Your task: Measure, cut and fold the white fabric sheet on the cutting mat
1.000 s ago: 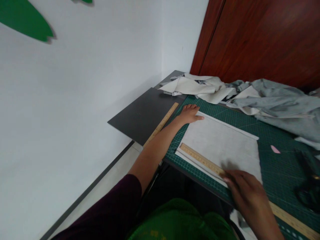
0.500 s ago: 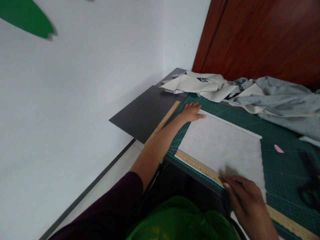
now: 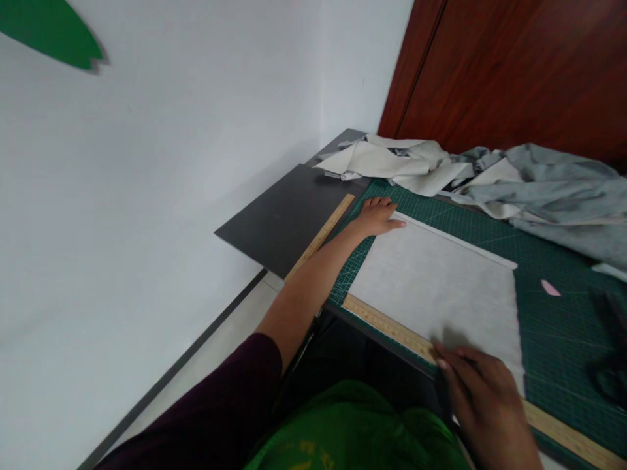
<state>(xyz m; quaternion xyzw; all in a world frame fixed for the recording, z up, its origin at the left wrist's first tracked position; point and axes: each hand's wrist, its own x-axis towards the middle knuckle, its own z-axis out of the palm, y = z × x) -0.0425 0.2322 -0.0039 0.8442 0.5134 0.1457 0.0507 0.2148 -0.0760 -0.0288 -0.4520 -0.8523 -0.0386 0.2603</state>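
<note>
The right hand (image 3: 477,385) pressed flat, fingers spread, on the wooden ruler (image 3: 392,328), which ran along the near fabric (image 3: 435,287) edge toward the open left hand (image 3: 377,217) at the far corner.

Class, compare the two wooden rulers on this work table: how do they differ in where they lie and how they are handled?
The near ruler lies along the near edge of the pale fabric sheet on the green cutting mat; the far ruler lies beside the mat's left edge, against the dark board. The right hand presses the near ruler; no hand touches the far ruler, though the left hand rests nearby. Both are tan, flat and straight.
</note>
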